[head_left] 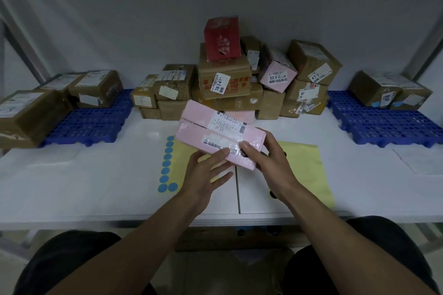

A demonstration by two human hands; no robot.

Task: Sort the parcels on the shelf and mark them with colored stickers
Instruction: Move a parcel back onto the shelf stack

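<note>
- Over the middle of the white table, my right hand gripped the near right end of the pink parcel, thumb laid on its taped top and fingers curled round beneath.
- My left hand was spread, its fingers fairly straight, and the forefinger's tip touched the parcel's near edge. It clasped nothing.
- Both hands sat close together at that same end of the parcel.
- From my feed, the pink parcel was held up off the table at its near end, with its white shipping label facing up. I could not tell whether the far end rested on anything.
- Under the left hand lay a yellow sheet with a column of round blue stickers down its left edge, two side by side at the bottom.
- A second yellow sheet lay beneath and right of the right hand.
- Behind the parcel, at the back of the table, stood a heap of brown cartons topped by a red box. A small pink box leaned among them on the right.
- To the left, a left blue pallet carried the left-hand boxes, brown with white labels.
- To the right, a right blue pallet carried the right-hand boxes, and I saw a blue dot low on the front of each.
</note>
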